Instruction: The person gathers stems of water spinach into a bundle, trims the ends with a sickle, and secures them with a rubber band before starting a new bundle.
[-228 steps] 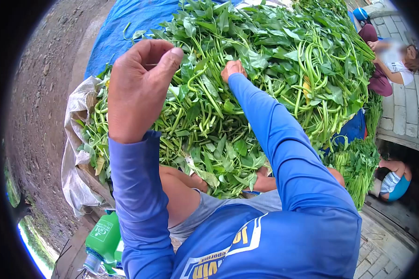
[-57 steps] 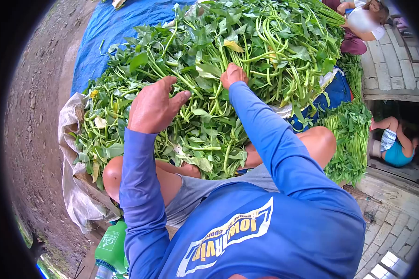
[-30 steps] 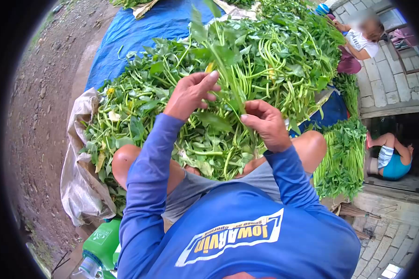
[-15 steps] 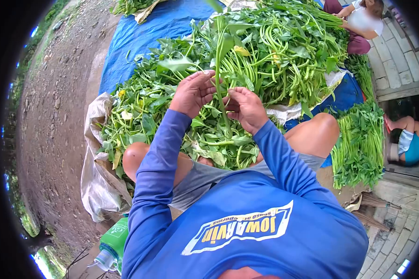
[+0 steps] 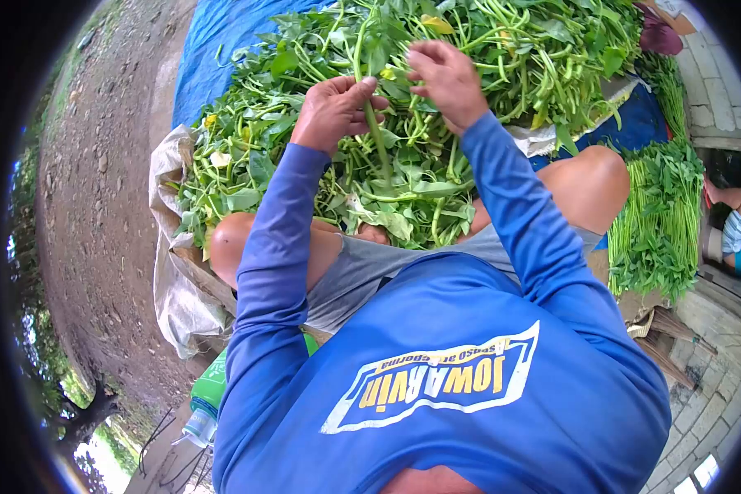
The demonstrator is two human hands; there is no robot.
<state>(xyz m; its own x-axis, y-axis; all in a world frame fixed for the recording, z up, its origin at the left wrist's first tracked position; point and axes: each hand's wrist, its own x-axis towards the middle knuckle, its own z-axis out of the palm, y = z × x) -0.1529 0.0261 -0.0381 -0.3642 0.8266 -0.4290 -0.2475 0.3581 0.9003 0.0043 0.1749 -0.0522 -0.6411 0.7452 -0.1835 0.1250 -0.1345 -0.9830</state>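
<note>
My left hand (image 5: 337,111) is closed, pinching a long green water spinach stem (image 5: 375,136) between thumb and fingers. The stem stands nearly upright, its leafy top leaning over the pile and its lower end above the leaves by my shins. My right hand (image 5: 450,82) is raised just to the right of the stem, apart from it. Its fingers are loosely curled and parted, and I see nothing held in them. Under and beyond both hands spreads a large heap of loose water spinach (image 5: 263,136), with leaves and pale stems tangled together.
Neatly laid water spinach bundles (image 5: 654,218) lie beyond my right knee. A whitish sack (image 5: 171,165) edges the heap at left, and a blue tarp (image 5: 218,62) lies behind it. A green jug (image 5: 212,383) stands near my left elbow. Another person (image 5: 737,230) sits at far right.
My right hand has come off the stem and moved up and to the right. My left hand now grips the stem. The view has shifted, so the heap sits higher in the picture.
</note>
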